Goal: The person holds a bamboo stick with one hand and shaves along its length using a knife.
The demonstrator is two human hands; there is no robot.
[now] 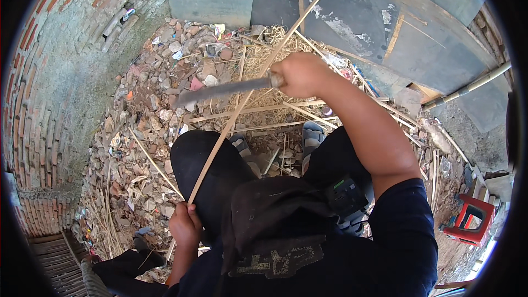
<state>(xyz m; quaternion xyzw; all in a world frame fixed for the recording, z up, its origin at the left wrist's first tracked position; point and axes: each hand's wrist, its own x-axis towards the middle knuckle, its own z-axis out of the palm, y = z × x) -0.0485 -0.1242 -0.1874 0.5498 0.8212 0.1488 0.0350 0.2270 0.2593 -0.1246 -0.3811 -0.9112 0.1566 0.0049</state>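
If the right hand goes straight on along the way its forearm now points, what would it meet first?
Probably the long bamboo strip, which crosses the line just ahead of the right hand. Depth is unclear in this one view, so the hand might pass above it.

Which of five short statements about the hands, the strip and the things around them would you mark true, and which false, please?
1. The left hand grips a strip. True.
2. The right hand is empty. False: it holds a knife.
3. The strip crosses in front of the left knee in this view. True.
4. The red stool is left of the strip. False: it is to the right.
5. Rubble lies left of the strip. True.
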